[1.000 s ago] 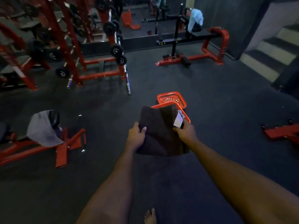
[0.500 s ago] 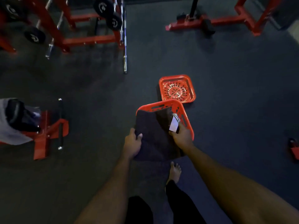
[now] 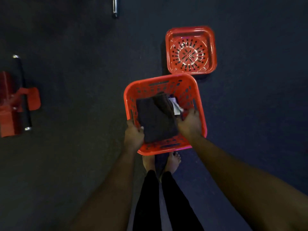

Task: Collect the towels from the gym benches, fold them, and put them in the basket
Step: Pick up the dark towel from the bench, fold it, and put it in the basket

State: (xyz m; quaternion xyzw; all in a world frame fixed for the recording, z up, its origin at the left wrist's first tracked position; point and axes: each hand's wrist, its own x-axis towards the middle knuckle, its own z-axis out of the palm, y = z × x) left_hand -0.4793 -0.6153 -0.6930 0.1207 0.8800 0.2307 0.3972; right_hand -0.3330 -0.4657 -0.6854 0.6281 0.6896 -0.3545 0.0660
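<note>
I'd lower the folded towel (image 3: 156, 117) flat into basket (image 3: 158, 88) before release: left hand (image 3: 134, 134) pinches its edge, right hand (image 3: 190, 122) grip unclear

A red bench frame (image 3: 15, 105) stands on dark floor (image 3: 70, 164).

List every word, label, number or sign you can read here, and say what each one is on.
No text here can be read.
White tag on the dark towel in the red basket: too blurred to read.
Other red basket beyond it: no print shows, only holes.
</note>
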